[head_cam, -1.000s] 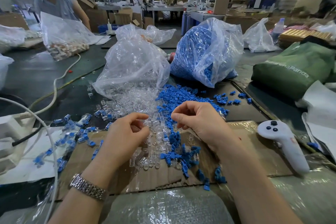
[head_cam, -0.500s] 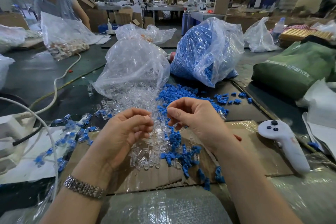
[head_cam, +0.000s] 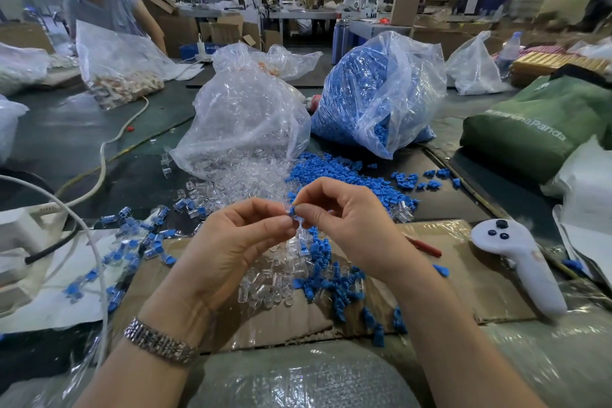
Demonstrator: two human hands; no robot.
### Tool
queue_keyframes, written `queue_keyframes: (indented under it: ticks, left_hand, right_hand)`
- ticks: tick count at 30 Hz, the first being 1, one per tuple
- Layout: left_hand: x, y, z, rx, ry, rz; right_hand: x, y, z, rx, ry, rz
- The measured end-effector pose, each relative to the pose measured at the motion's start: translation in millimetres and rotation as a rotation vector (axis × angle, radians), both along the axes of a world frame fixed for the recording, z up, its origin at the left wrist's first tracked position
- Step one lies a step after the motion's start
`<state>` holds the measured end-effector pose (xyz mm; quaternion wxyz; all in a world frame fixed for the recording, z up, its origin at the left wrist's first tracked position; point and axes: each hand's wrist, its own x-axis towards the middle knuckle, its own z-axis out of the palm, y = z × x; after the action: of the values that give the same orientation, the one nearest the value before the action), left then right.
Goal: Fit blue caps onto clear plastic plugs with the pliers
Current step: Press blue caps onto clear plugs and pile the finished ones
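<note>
My left hand (head_cam: pixel 238 242) and my right hand (head_cam: pixel 344 222) meet fingertip to fingertip above the cardboard sheet (head_cam: pixel 430 295). Between the fingertips sits a small blue cap (head_cam: pixel 292 211) against a clear plastic plug (head_cam: pixel 286 208), which is mostly hidden. The right thumb and forefinger pinch the cap; the left fingers pinch the plug. Loose clear plugs (head_cam: pixel 275 278) and blue caps (head_cam: pixel 334 285) lie heaped below the hands. A red-handled tool (head_cam: pixel 425 247), possibly the pliers, lies on the cardboard behind my right wrist, largely hidden.
A bag of clear plugs (head_cam: pixel 245 122) and a bag of blue caps (head_cam: pixel 381 93) stand behind the heaps. Assembled pieces (head_cam: pixel 132 242) lie at the left near white cables (head_cam: pixel 96 248). A white controller (head_cam: pixel 520 258) lies at the right, a green bag (head_cam: pixel 536 122) beyond it. A person (head_cam: pixel 102 7) works far left.
Both hands have risen slightly and closed together; their fingertips, apart a second ago, now touch around the blue cap and the clear plug.
</note>
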<state>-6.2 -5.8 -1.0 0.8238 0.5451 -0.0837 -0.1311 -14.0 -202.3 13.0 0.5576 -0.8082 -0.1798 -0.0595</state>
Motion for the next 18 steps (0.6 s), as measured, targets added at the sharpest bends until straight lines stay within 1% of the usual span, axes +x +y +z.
queue_keyframes:
  ticks: [2,5,8,11,13,18]
  left_hand:
    - [0.3,-0.2,0.0,-0.058,0.014,0.000]
    - [0.2,-0.1,-0.2,-0.066,0.021,-0.001]
    - [-1.8,1.3,1.8,0.015,0.020,-0.060]
    - [-3.4,0.9,2.8,0.101,-0.016,-0.018]
    - [-3.8,-0.3,2.8,0.125,-0.038,0.018]
    - [-4.6,-0.9,2.4,0.153,-0.072,0.035]
  right_hand:
    - [-0.8,-0.2,0.6,0.006,-0.015,0.017]
    - [-2.7,-0.8,1.4,-0.017,-0.035,0.041]
    - [-4.5,-1.0,1.8,-0.039,-0.070,0.044]
    - [-4.2,0.1,0.5,-0.115,-0.113,0.030]
    - [-3.1,1.2,-1.0,-0.163,-0.144,0.025]
    - [-1.4,1.9,-4.6,-0.215,-0.180,0.024]
